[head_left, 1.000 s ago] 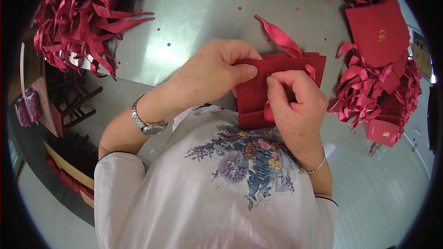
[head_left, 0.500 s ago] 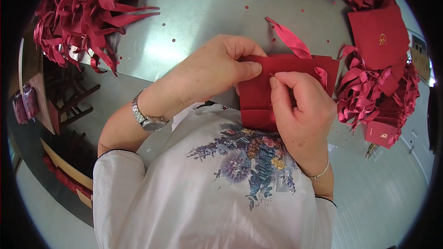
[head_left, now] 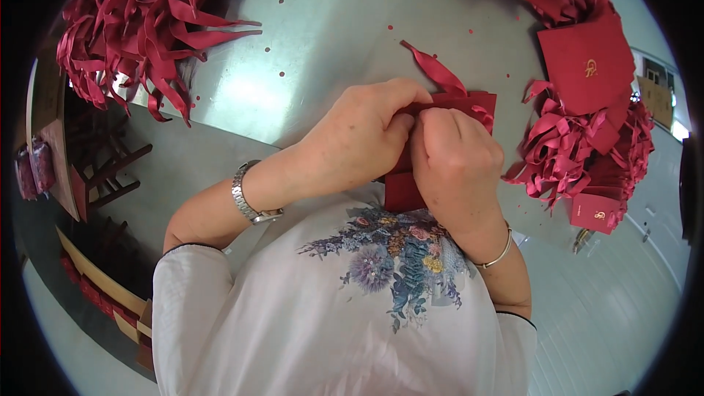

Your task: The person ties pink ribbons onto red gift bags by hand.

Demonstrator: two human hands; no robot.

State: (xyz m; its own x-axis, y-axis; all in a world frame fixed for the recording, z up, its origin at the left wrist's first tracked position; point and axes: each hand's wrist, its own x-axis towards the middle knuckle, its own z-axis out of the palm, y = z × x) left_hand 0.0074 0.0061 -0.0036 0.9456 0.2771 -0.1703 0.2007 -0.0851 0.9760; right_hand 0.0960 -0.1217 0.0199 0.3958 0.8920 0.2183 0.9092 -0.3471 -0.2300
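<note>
A red paper bag (head_left: 402, 189) sits between my hands at the table's near edge, close to my body. My left hand (head_left: 356, 136) is closed on its upper left side, thumb in front. My right hand (head_left: 458, 158) is curled, its thumb and forefinger pressed together against the bag right beside my left thumb. Whatever lies in that pinch is hidden by my fingers. A red ribbon (head_left: 438, 73) stands up from the bag's far edge, its pointed tip toward the far left. A short loop of ribbon shows by the bag's right edge.
A heap of red ribbons (head_left: 136, 37) lies at the far left of the metal table (head_left: 323, 37). Red bags with ribbon handles (head_left: 587, 66) are piled at the right. Small red paper dots are scattered across the tabletop. Dark stools (head_left: 110, 161) stand at lower left.
My hands have come together at the bag's upper part. The right hand moved up and left and curled tighter, and the bag shifted left and is now more covered.
</note>
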